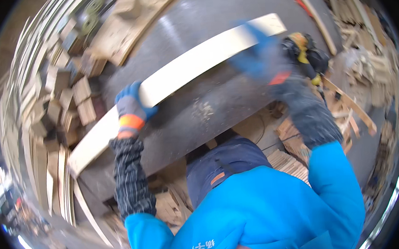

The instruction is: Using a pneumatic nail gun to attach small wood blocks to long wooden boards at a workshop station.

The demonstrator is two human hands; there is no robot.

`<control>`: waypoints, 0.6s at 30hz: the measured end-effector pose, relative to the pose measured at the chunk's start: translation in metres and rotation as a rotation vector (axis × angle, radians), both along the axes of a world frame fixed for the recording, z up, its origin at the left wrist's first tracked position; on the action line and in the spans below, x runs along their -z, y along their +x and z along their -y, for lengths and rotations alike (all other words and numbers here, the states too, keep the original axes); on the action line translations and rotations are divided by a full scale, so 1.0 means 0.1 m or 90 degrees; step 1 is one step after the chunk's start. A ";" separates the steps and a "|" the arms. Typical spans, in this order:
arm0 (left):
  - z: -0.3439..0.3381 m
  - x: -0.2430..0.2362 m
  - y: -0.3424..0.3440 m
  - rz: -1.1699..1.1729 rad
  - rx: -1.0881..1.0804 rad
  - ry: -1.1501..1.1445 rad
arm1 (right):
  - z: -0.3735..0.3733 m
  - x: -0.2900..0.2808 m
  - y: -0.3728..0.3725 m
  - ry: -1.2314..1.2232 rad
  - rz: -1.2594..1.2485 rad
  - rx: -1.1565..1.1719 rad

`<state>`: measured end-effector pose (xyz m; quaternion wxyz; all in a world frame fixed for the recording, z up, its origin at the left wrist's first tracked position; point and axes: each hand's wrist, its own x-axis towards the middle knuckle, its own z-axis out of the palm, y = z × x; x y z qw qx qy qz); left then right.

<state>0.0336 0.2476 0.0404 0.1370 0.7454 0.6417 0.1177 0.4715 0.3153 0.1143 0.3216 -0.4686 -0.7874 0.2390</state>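
Observation:
A long pale wooden board lies slantwise across the dark worktable, its right end farther from me. My left hand, in a blue and grey glove with an orange cuff, is closed over the board left of its middle. Near the right end, my right hand in a similar glove is smeared by motion. Some of its blurred fingers overlap the board; whether they grip it cannot be made out. Sawdust is scattered on the tabletop on the near side of the board.
Just right of my right hand sits a yellow and black power tool. Stacked wood blocks crowd the left, beside a wide wooden panel. A long wooden strip lies at the far right. Offcuts are piled below the table's near edge.

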 end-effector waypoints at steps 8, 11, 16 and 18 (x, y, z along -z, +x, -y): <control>-0.01 -0.07 0.00 0.007 -0.011 -0.010 | 0.26 1.28 3.23 -0.214 0.591 0.315; 0.00 -0.12 0.00 0.001 -0.017 -0.009 | 0.12 1.52 3.43 -0.306 0.515 0.432; 0.01 -0.08 -0.04 0.028 -0.013 0.013 | -0.01 1.06 3.29 -0.297 0.560 0.403; 0.02 -0.06 -0.05 -0.006 -0.028 -0.002 | 0.10 0.58 3.07 -0.399 0.442 0.436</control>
